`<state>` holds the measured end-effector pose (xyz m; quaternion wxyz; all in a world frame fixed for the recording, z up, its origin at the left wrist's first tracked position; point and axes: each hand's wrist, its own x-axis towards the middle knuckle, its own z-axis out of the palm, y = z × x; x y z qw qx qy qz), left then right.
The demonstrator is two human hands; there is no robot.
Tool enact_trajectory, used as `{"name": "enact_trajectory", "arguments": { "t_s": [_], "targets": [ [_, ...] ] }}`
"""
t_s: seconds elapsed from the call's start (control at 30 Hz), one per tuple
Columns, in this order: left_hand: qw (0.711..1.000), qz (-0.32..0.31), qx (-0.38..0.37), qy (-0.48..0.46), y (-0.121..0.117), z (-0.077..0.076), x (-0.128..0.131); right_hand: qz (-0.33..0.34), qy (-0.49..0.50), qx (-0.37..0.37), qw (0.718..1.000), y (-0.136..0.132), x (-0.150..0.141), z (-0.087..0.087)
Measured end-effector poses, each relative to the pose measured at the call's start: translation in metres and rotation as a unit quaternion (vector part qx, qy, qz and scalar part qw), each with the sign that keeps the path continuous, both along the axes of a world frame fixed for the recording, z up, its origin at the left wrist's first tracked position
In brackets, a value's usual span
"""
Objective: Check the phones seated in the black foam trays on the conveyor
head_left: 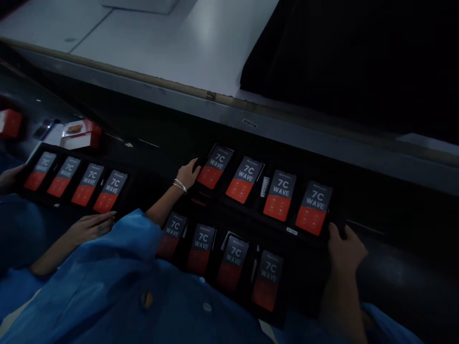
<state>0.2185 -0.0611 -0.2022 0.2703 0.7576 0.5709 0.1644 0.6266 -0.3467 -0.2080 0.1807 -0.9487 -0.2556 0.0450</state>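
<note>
1. Black tray (255, 204): L hand (188, 176) at its L end; too dark to tell grip.
2. 4 phones (244, 179) in tray, bench (158, 43) beyond it; uneven hold cd tilt tray, slide phones out.
3. R hand (347, 249) at tray's R end; can't tell grip.

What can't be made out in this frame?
All in the head view:
Phones: icons too small to make out.
White sticker between two phones: print too small.
Right hand: lower fingers lost in darkness.
Red box: cut off by the left edge.
Black shape, upper right: too dark to identify.
</note>
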Motion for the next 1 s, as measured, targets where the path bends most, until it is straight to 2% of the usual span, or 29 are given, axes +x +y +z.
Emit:
{"name": "enact_trajectory", "arguments": {
  "t_s": [0.17, 0.27, 0.33, 0.4, 0.43, 0.47, 0.53, 0.6, 0.63, 0.7, 0.77, 0.83, 0.9, 1.0],
  "targets": [
    [0.999, -0.003, -0.016, 0.033, -0.022, 0.002, -0.016, -0.029, 0.059, -0.011, 0.998, -0.015, -0.016, 0.009],
    [0.999, -0.014, -0.028, 0.029, -0.053, 0.005, -0.033, -0.035, 0.063, 0.021, 0.997, -0.042, -0.049, 0.012],
    [1.0, -0.008, 0.015, -0.002, -0.09, 0.007, -0.047, -0.058, 0.033, 0.052, 0.996, -0.072, -0.084, 0.013],
    [0.994, 0.005, 0.093, -0.056, -0.14, 0.008, -0.061, -0.081, 0.009, 0.069, 0.994, -0.107, -0.128, 0.011],
    [0.992, 0.005, 0.105, -0.076, -0.167, 0.007, -0.066, -0.081, 0.015, 0.067, 0.994, -0.123, -0.151, 0.01],
    [0.992, -0.018, 0.087, -0.094, -0.194, 0.005, -0.07, -0.071, 0.034, 0.06, 0.995, -0.138, -0.173, 0.008],
    [0.986, -0.113, -0.04, -0.114, -0.244, 0.001, -0.071, -0.037, 0.097, 0.037, 0.994, -0.16, -0.211, 0.005],
    [0.958, -0.207, -0.164, -0.107, -0.281, -0.002, -0.063, -0.007, 0.165, 0.008, 0.986, -0.169, -0.234, 0.003],
    [0.946, -0.238, -0.195, -0.098, -0.294, -0.003, -0.056, 0.0, 0.193, -0.007, 0.981, -0.17, -0.24, 0.002],
    [0.938, -0.275, -0.196, -0.082, -0.307, -0.003, -0.036, -0.002, 0.236, -0.034, 0.971, -0.166, -0.24, 0.0],
    [0.931, -0.304, -0.184, -0.086, -0.309, 0.0, -0.013, -0.012, 0.268, -0.046, 0.962, -0.16, -0.234, -0.004],
    [0.915, -0.328, -0.214, -0.098, -0.31, 0.003, 0.011, -0.016, 0.298, -0.037, 0.954, -0.155, -0.226, -0.007],
    [0.903, -0.316, -0.271, -0.106, -0.314, 0.001, 0.031, -0.015, 0.322, -0.014, 0.947, -0.153, -0.223, -0.01],
    [0.901, -0.219, -0.347, -0.139, -0.328, -0.01, 0.049, -0.008, 0.34, 0.015, 0.94, -0.154, -0.224, -0.008]
  ]
}}
